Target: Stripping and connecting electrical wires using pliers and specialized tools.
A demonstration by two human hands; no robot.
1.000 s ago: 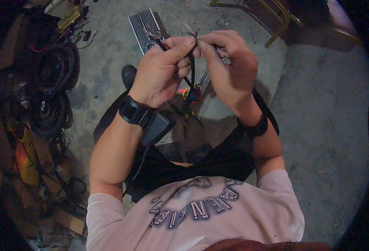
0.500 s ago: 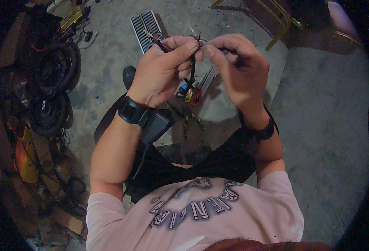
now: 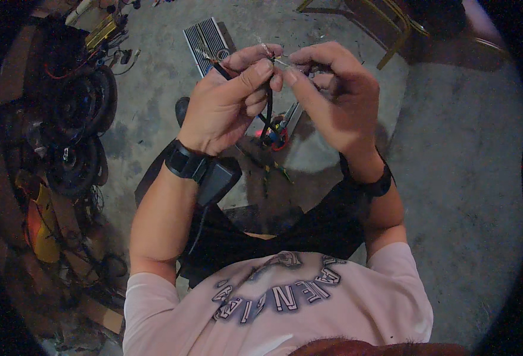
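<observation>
Between the thumb and fingers of my left hand (image 3: 229,104), a black cable (image 3: 269,105) is pinched near its stripped end. One part of the cable hangs down in a loop below the hand, and another frayed end (image 3: 207,56) sticks out past its far left side. Thin bare wires stand up above the fingertips. My right hand (image 3: 346,98) is closed in a pinch on a thin pale wire (image 3: 281,63) that runs to the cable end. Its remaining fingers curl inward. Both wrists wear black straps, the left one with a black box.
A ribbed silver metal panel (image 3: 217,37) lies on the concrete floor beyond my hands. Below them are a red-handled cutting tool (image 3: 281,140) and a tool with yellow-green handles (image 3: 286,174). Black round parts (image 3: 71,101) and clutter fill the left; a metal-framed chair (image 3: 392,26) stands far right.
Both hands have shifted slightly to the left and away from me. The pale wire between them now shows more plainly, and my right fingers have spread a little.
</observation>
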